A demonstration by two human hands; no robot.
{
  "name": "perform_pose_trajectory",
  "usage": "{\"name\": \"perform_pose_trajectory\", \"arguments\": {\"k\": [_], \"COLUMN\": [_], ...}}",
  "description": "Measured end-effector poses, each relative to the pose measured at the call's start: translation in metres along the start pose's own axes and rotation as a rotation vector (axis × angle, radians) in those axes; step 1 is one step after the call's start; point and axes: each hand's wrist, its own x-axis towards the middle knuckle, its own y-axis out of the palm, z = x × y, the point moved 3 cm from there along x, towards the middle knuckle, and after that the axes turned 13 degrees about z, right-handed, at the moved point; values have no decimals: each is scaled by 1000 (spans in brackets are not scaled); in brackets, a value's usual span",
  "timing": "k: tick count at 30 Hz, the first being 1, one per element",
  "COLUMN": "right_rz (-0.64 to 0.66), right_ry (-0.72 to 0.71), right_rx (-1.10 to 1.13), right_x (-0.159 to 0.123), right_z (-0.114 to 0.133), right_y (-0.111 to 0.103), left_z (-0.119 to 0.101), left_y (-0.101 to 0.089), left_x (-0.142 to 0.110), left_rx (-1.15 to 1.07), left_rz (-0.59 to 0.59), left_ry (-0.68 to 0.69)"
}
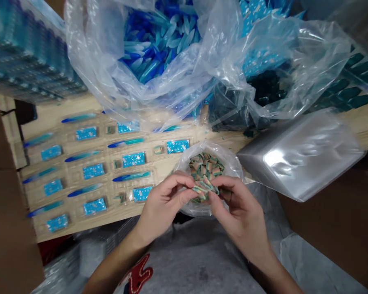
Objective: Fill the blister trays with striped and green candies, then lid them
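Note:
Over a clear bag (234,163) full of small striped green-and-brown pieces (207,163), both my hands meet. My left hand (168,200) pinches pale green, yellow and pink striped pieces (200,187) between thumb and forefinger. From the other side, my right hand (237,212) grips the same little cluster with its thumb and fingertips. How many pieces are between the fingers I cannot tell. Left of the bag, clear plastic trays (151,163) lie in rows. They hold blue-to-teal slender sticks (125,143) and blue dotted packets (133,159); some also contain a small striped piece (158,150).
A large clear bag (88,53) of blue leaf-shaped pieces (162,41) stands at the back. Right of it are blue dotted packets (260,61) and dark green pieces (352,85) in plastic. A stack of clear sleeves (303,155) lies at right; stacked packages (27,53) rise at left.

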Motion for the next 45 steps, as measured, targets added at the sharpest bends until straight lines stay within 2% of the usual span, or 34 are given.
{"name": "perform_pose_trajectory", "arguments": {"k": [6,9,13,16,19,22,28,34,39,42,45], "right_rz": [61,99,107,117,117,69,111,152,127,60,-13], "right_ry": [-69,-26,40,95,107,82,34,27,59,46,23], "right_rx": [-5,74,191,401,592,514,412,341,464,427,364], "right_x": [-1,-2,-1,2,3,3,1,-1,1,3,3], "right_z": [-2,-3,-1,-2,-4,-3,1,4,3,2,3], "right_y": [-2,-3,-5,-3,-1,0,0,-2,4,5,3], "left_z": [-2,-5,-6,-6,-8,-10,-11,-7,-4,-4,-5], "left_y": [3,4,4,4,3,4,4,-1,-1,-5,-6], "left_x": [-5,-8,-12,-13,-11,-8,-7,-10,-13,-13,-14], "left_rx": [137,229,316,257,67,-33,82,192,39,-97,-163], "left_rz": [0,20,95,154,160,137,34,97,77,11,70], "left_ry": [85,164,195,219,232,210,175,186,215,152,76]}}
